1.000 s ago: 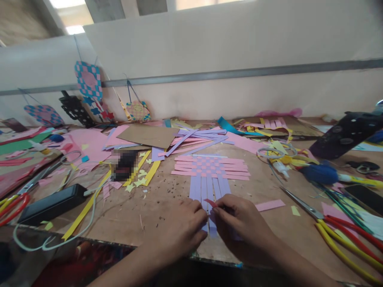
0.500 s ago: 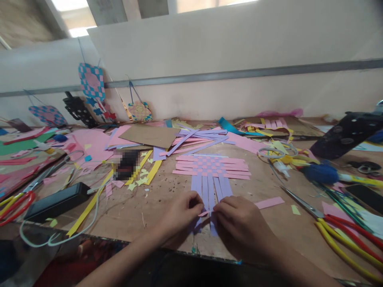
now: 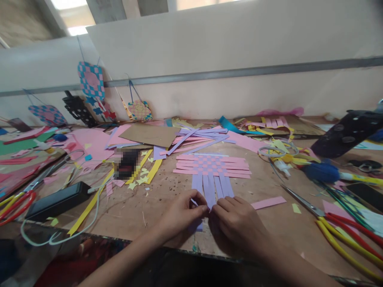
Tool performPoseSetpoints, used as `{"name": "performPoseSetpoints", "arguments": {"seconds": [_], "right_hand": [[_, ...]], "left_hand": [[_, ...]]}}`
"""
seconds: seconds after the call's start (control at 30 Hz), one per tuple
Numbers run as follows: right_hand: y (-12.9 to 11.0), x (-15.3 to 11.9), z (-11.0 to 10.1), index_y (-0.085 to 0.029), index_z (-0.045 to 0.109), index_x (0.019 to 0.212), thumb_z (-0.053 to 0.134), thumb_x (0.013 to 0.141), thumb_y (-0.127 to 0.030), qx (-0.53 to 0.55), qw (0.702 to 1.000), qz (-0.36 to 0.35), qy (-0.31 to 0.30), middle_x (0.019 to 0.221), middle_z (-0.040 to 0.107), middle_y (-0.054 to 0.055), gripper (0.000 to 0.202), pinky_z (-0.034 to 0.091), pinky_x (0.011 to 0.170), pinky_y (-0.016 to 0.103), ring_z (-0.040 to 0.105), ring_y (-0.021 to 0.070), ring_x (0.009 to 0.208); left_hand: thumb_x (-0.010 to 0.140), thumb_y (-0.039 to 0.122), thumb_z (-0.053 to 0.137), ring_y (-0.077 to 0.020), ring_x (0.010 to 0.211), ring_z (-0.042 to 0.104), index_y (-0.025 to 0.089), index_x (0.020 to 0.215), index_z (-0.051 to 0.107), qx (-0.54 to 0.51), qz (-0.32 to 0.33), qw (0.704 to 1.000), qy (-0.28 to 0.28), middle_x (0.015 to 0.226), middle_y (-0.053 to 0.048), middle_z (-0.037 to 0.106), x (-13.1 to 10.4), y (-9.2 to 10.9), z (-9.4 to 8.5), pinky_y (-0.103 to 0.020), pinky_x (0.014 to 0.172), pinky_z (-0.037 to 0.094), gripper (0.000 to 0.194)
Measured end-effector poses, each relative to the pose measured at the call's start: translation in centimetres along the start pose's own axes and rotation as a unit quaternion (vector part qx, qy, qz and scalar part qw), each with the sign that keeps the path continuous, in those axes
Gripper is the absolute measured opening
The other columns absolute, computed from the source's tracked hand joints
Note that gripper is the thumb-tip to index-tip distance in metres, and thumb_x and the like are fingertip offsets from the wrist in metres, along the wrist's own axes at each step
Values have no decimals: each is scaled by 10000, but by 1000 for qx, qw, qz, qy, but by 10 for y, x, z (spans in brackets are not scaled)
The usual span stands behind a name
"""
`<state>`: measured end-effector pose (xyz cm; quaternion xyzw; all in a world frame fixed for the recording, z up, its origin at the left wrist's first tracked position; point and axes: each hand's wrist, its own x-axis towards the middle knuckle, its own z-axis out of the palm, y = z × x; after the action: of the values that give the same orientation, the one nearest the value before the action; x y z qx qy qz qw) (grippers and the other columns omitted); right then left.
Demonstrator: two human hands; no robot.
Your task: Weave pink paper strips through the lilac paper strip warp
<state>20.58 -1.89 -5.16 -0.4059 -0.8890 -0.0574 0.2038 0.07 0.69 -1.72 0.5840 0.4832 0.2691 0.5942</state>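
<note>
A woven piece of pink and purple paper strips (image 3: 209,164) lies flat on the brown table, its pink ends reaching left and right and its purple ends pointing toward me. At the lower ends of the purple strips, my left hand (image 3: 187,209) is closed in a pinch. My right hand (image 3: 236,215) is closed right beside it, its fingertips almost touching the left ones. Both hands are on the purple strips; the exact strip in each pinch is partly hidden by the fingers. A loose pink strip (image 3: 269,203) lies right of my right hand.
Red-and-yellow-handled scissors (image 3: 320,213) lie at the right, near blue yarn (image 3: 320,172) and a dark tumbler (image 3: 344,133). A black adapter (image 3: 58,200) with a white cable sits at the left. Cardboard (image 3: 151,134) and loose strips lie behind the weave.
My hands have drawn slightly closer together. The small pink strip that showed between my fingertips is now hidden, and the middle purple strips have shifted.
</note>
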Motion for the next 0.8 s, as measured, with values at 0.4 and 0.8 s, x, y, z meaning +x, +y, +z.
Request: {"name": "performPoseSetpoints", "arguments": {"seconds": [0.4,0.8], "right_hand": [[8,5,-20,-216,633,1119,675,939,-253,199,972,99,-82,1028,666,71,188,430,766,343,614,244,917],[7,17,-25,-246,695,1107,461,1048,-266,347,930,116,-29,1088,695,69,242,521,873,364,658,222,990]], "left_hand": [[755,191,694,-204,884,660,161,1001,688,-31,39,997,-52,936,-49,704,-5,-1,-12,-317,783,502,247],[740,109,592,-179,831,605,178,1045,680,87,58,995,8,951,-33,672,0,-8,-23,-296,741,478,325]]}}
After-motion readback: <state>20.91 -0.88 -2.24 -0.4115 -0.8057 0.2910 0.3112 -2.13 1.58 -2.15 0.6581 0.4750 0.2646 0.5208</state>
